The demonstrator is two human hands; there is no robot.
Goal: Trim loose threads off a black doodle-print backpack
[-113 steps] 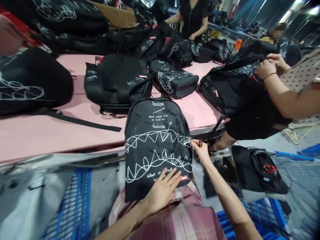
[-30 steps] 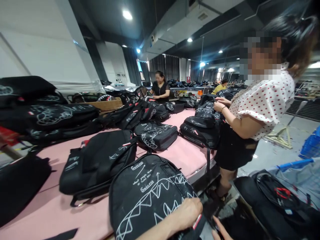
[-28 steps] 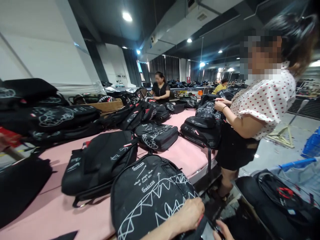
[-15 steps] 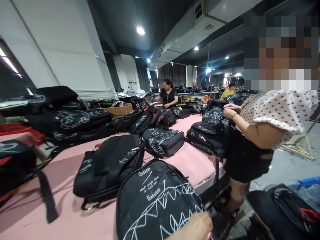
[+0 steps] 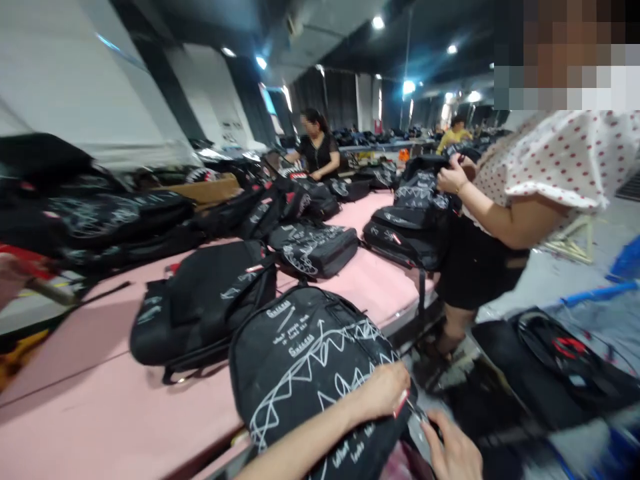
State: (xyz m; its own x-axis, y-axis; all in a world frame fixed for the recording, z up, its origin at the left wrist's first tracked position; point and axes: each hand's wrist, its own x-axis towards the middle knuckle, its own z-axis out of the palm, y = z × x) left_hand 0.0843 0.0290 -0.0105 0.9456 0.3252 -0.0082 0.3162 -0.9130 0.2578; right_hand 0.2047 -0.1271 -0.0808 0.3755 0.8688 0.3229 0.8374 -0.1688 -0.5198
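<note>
A black fabric backpack printed with white zigzag scribbles and handwriting (image 5: 310, 363) lies at the near edge of a pink-topped table (image 5: 100, 413) — its lower end overhanging toward the camera. The left hand (image 5: 383, 390) is curled closed, gripping the bag's right lower edge by a small red tag, while the right hand (image 5: 450, 447) pinches something small just beside it — blurred, so what it holds cannot be told. More black backpacks (image 5: 210, 303) lie behind, and a person in a white red-dotted blouse (image 5: 560, 160) handles another bag at the table's right.
</note>
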